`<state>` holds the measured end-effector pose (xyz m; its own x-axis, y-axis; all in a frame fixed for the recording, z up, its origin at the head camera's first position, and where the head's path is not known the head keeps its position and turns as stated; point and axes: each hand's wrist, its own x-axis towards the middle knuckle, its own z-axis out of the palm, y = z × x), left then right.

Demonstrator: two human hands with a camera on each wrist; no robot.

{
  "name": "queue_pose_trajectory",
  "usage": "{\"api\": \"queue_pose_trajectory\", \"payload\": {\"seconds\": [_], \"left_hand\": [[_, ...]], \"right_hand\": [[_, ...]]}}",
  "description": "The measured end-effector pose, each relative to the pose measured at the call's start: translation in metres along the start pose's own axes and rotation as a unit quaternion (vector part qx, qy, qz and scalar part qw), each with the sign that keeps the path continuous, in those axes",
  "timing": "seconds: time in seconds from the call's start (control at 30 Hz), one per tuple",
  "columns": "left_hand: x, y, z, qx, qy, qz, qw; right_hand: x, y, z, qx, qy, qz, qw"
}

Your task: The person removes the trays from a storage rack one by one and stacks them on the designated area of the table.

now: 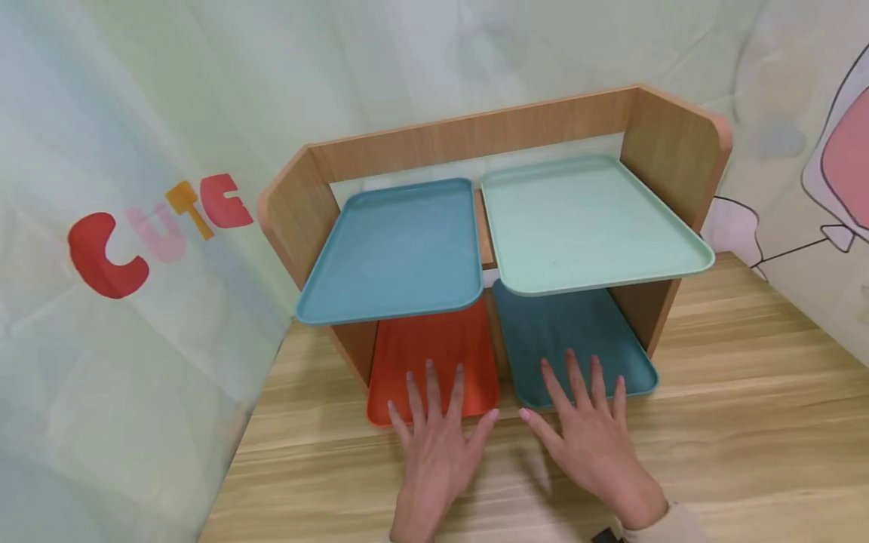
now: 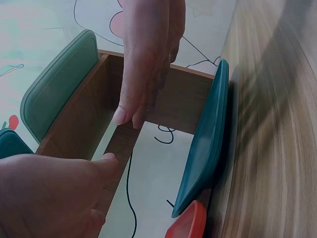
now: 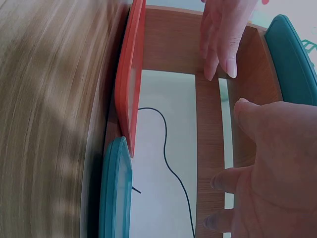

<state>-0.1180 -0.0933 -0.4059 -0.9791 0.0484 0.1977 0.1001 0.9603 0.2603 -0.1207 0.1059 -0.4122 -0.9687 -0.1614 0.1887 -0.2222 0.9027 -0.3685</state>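
Observation:
Both hands are held palm down in front of a wooden two-level shelf point(image 1: 475, 124), fingers spread and holding nothing. The left hand point(image 1: 434, 456) overlaps the front of an orange-red tray point(image 1: 434, 339) on the lower left. The right hand point(image 1: 592, 445) overlaps the front of a dark teal tray point(image 1: 570, 324) on the lower right. Above these, a blue tray point(image 1: 407, 249) lies on the upper left and a mint green tray point(image 1: 591, 226) on the upper right. In the left wrist view, the left thumb point(image 2: 106, 166) shows beside the shelf's wooden boards.
The shelf stands on a wood-grain table point(image 1: 299, 460), its side panel point(image 1: 679, 151) rising above the upper trays. Pale printed curtains point(image 1: 170, 362) surround the table behind and at the sides, with coloured letters on the left. A dark band point(image 1: 606, 535) shows at the right wrist.

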Motion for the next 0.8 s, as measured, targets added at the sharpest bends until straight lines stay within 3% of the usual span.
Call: {"api": "queue_pose_trajectory", "payload": {"seconds": [0.8], "left_hand": [[-0.0026, -0.0043, -0.0019, 0.003, -0.004, -0.010, 0.9999]], "right_hand": [[-0.0022, -0.0038, -0.0010, 0.003, -0.003, 0.001, 1.000]]}}
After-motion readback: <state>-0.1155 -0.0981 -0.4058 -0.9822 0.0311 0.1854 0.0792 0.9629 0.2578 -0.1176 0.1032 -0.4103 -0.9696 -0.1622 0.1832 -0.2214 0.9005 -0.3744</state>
